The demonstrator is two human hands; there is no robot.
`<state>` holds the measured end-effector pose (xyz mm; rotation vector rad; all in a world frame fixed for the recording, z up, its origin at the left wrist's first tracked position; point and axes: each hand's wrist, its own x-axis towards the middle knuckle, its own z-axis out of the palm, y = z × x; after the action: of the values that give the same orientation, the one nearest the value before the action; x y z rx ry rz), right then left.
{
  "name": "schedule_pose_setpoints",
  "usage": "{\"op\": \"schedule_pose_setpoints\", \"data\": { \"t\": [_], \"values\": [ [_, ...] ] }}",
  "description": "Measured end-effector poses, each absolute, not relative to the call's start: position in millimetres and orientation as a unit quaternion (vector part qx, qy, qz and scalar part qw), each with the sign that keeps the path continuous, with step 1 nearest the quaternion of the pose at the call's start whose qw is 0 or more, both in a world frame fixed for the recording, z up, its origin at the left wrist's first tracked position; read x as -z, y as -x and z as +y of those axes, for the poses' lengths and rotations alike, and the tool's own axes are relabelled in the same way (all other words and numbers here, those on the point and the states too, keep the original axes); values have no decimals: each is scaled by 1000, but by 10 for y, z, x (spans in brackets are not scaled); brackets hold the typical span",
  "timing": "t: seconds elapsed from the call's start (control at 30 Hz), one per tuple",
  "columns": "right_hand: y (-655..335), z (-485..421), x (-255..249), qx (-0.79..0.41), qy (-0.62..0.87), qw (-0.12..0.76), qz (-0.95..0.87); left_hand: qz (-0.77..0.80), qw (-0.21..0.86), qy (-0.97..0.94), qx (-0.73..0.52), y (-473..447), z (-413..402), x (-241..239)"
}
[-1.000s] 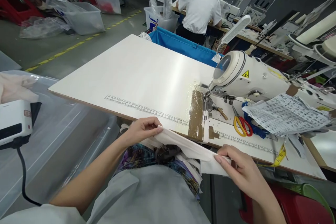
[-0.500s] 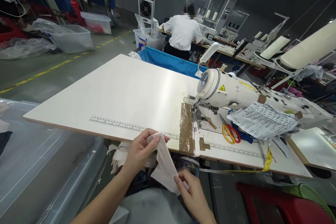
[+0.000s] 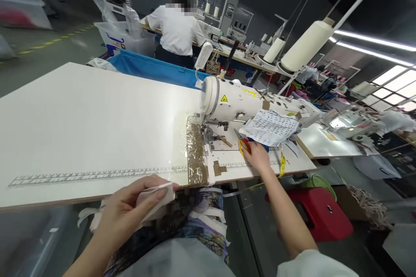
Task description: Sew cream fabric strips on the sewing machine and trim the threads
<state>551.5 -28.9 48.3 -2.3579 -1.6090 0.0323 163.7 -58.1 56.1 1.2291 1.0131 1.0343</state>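
Note:
My left hand (image 3: 130, 212) pinches a folded piece of pale cloth (image 3: 159, 199) between thumb and fingers, just over the table's front edge. My right hand (image 3: 258, 156) is stretched out to the right, its fingers closed on the handles of scissors (image 3: 241, 143) with yellow and red grips. The scissors lie on the sewing machine's bed, blades pointing away to the left. My right fingertips are partly hidden. Just left of the scissors are the white sewing machine's (image 3: 234, 99) needle area and a small wooden-handled tool (image 3: 225, 140).
A printed paper sheet (image 3: 271, 127) hangs at the machine's front. A yellow tape measure (image 3: 282, 164) drapes over the table edge. A red stool (image 3: 321, 214) stands below right. Behind the white table (image 3: 97, 125) are a blue cloth bin (image 3: 156, 69) and a seated co-worker (image 3: 177, 30).
My right hand has let go of the cloth and moved right to the scissors. My left hand still holds the cloth, now more bunched. The view has turned to the right.

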Motion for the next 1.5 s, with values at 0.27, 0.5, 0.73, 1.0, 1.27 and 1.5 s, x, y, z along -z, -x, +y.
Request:
{"op": "schedule_pose_setpoints", "data": {
  "t": [0.27, 0.5, 0.73, 1.0, 1.27, 1.5],
  "values": [
    [-5441, -622, -592, -180, 759, 112, -616, 358, 605, -590, -398, -1611, -465, -268],
    [-4375, -1087, -948, -137, 567, 53, -811, 339, 638, -576, -383, -1694, -526, -270],
    [-4142, -886, -1074, -101, 535, -26, -839, 343, 648, -562, -383, -1627, -616, -236],
    [-4033, -832, -1113, -89, 512, -38, -854, 349, 639, -572, -377, -1600, -601, -233],
    [-4080, -791, -1007, -83, 499, -31, -862, 371, 649, -568, -343, -1573, -604, -235],
    [-4081, -829, -978, -84, 506, -36, -858, 370, 665, -551, -343, -1573, -614, -188]
  ]
}}
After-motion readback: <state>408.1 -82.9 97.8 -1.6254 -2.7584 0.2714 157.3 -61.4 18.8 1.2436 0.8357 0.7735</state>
